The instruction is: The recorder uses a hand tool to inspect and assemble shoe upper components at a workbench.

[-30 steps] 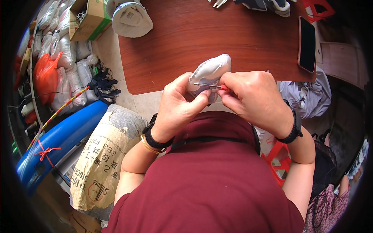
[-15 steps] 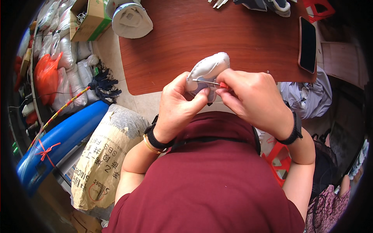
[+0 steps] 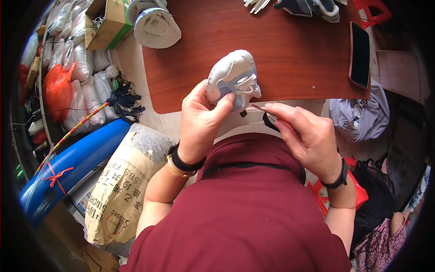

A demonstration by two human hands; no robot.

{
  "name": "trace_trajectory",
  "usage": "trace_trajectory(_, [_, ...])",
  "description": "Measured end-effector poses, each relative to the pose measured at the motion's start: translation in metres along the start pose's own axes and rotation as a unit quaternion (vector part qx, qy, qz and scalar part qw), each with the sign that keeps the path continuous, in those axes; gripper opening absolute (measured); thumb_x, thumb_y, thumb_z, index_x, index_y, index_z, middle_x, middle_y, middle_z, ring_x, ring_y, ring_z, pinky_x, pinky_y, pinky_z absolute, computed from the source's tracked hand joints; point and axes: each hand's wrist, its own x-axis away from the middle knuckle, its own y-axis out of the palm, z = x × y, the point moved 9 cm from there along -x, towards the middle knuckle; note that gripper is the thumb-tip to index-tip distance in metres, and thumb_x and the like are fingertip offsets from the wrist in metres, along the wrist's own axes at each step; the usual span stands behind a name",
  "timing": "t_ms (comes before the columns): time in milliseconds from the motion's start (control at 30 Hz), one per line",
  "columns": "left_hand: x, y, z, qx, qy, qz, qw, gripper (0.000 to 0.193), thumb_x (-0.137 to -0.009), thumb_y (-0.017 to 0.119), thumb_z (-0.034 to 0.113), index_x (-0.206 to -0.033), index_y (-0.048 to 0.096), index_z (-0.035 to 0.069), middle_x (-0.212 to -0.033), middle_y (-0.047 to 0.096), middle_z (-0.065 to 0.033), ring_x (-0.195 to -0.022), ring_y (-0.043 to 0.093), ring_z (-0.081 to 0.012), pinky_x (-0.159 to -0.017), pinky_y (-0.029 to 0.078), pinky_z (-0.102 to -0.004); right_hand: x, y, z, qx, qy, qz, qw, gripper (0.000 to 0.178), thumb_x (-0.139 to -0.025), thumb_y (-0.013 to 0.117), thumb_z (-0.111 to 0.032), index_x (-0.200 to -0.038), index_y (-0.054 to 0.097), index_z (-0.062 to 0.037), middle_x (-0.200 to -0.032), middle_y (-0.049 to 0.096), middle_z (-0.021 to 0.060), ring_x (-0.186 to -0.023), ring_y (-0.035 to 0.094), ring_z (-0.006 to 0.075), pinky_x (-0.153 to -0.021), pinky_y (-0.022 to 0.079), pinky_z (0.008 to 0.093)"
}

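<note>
My left hand (image 3: 199,120) grips a white and grey-blue shoe upper (image 3: 231,72), thumb on its inner side and fingers behind it. A stitched seam runs along the upper's rounded edge, and white lacing or straps cross its opening. It is held up over the table's near edge. To its right, apart from it, my right hand (image 3: 306,136) pinches a slender pointed tool (image 3: 259,108) between thumb and fingers. The tool's thin tip points left toward the upper; most of its handle is hidden in my grasp. A dark piece shows just under my fingers.
On the reddish-brown table (image 3: 204,31) lie a phone (image 3: 359,54), white shoe uppers (image 3: 156,28) and dark blue shoe pieces (image 3: 312,7). Left are filled plastic bags (image 3: 83,61), a blue roll (image 3: 72,158) and a paper sack (image 3: 124,181). A red stool (image 3: 355,190) stands at right.
My right hand has drawn the tool away from the upper, down and to the right. My left hand has tilted the upper, so more of its inner side shows.
</note>
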Motion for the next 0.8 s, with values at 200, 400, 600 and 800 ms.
trace_trajectory(200, [0.004, 0.005, 0.001, -0.042, 0.02, 0.007, 0.999, 0.023, -0.091, 0.066, 0.004, -0.113, 0.062, -0.004, -0.1, 0.071, -0.0073, -0.086, 0.066, -0.0095, -0.079, 0.055, -0.0256, -0.008, 0.008, -0.006, 0.082, -0.025, -0.016, 0.996, 0.034, -0.084, 0.069, -0.008, -0.117, 0.069, -0.0174, -0.073, 0.061, 0.0044, -0.057, 0.062, 0.0214, -0.052, 0.05, 0.0331])
trace_trajectory(400, [0.005, 0.0, -0.004, -0.033, 0.043, 0.026, 0.998, 0.019, -0.09, 0.066, 0.005, -0.107, 0.064, -0.002, -0.094, 0.071, -0.0053, -0.084, 0.065, -0.0075, -0.075, 0.054, -0.0244, -0.011, 0.016, -0.007, 0.093, -0.033, -0.018, 0.995, 0.033, -0.084, 0.069, -0.009, -0.116, 0.069, -0.0178, -0.072, 0.06, 0.0042, -0.058, 0.063, 0.022, -0.052, 0.05, 0.0339])
trace_trajectory(600, [0.006, -0.002, -0.005, -0.022, 0.052, 0.03, 0.998, 0.018, -0.089, 0.067, 0.005, -0.104, 0.064, -0.002, -0.09, 0.071, -0.0043, -0.082, 0.064, -0.0068, -0.073, 0.054, -0.024, -0.01, 0.019, -0.007, 0.096, -0.031, -0.022, 0.995, 0.035, -0.083, 0.07, -0.01, -0.117, 0.069, -0.0179, -0.073, 0.06, 0.0042, -0.058, 0.062, 0.0224, -0.052, 0.051, 0.0341])
trace_trajectory(800, [0.005, -0.005, -0.006, -0.048, 0.06, 0.032, 0.997, 0.016, -0.089, 0.067, 0.006, -0.103, 0.065, -0.001, -0.089, 0.071, -0.0036, -0.082, 0.064, -0.0062, -0.073, 0.054, -0.0238, -0.013, 0.02, -0.01, 0.135, -0.042, -0.024, 0.99, 0.037, -0.082, 0.07, -0.009, -0.118, 0.068, -0.0169, -0.072, 0.056, 0.0035, -0.057, 0.061, 0.0207, -0.051, 0.05, 0.0331])
